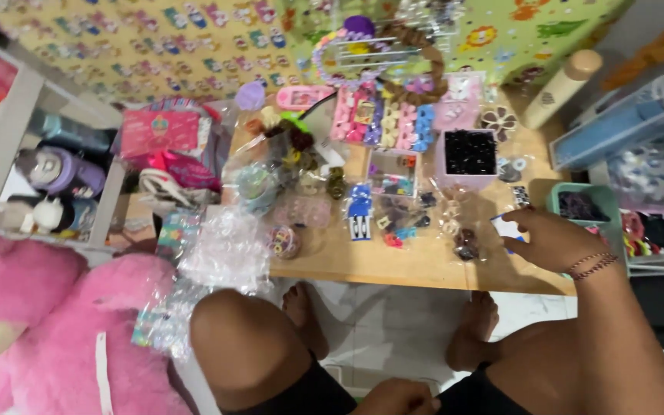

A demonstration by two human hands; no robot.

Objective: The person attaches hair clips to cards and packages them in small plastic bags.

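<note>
A: Right hand (551, 240) — where?
B: Over worktop (424, 265) near right front corner, wrist with thin bracelets (595, 265). Fingers curled together on small white-and-blue card (507, 228), pinched at its edge.

A: Card off the surface?
B: Cannot tell; low, close to surface, just left of green box (578, 201) at right edge.

A: Left hand?
B: Left hand (397, 398) at bottom of view between knees, off worktop. Only knuckles visible; fingers apart or together — cannot tell.

A: Near the card?
B: Dark clip (466, 244) just left of it, small clips scattered toward centre. Pink box (466, 181) of black bands behind, toward back. Blue-and-white card (360, 211) at centre. Pink card of bows (382, 119) near back edge.

A: Left edge?
B: Clear wrap (228, 250) hanging over front left corner. Pink plush (55, 330) on floor beside left knee, well apart from both hands.
</note>
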